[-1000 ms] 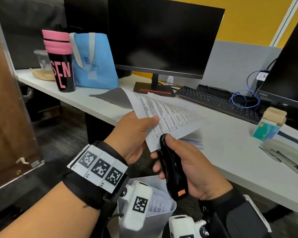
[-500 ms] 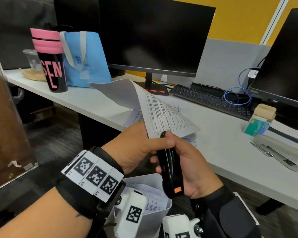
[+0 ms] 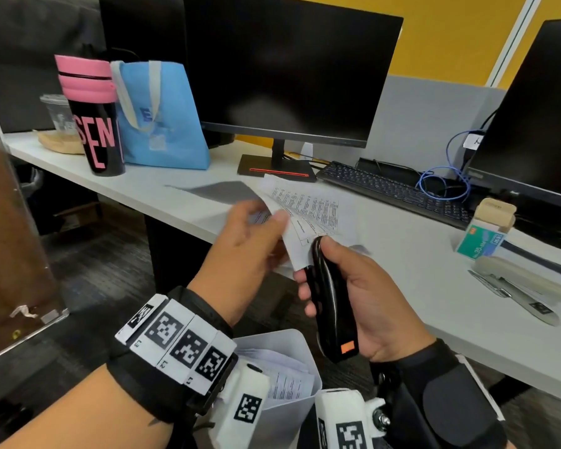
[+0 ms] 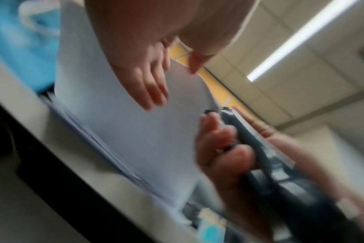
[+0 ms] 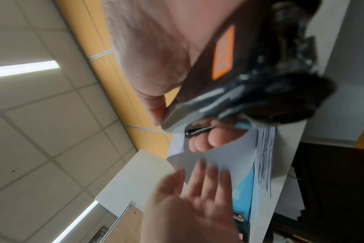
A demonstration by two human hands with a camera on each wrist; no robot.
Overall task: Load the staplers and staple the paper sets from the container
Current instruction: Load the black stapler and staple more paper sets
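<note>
While the right hand [image 3: 366, 296] grips one black stapler [image 3: 332, 306] biting the paper set [image 3: 300, 251], the left hand [image 3: 246, 238] beside it spreads straight fingers, holding nothing. One white container [image 3: 285, 416] sits below both wrists.

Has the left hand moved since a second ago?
Yes. The left hand has edged forward toward the monitor stand, away from the black stapler, and its fingers now lie straight by the paper set.

Head view looks down at the desk [image 3: 188, 202]; both close wrist views face upward.
</note>
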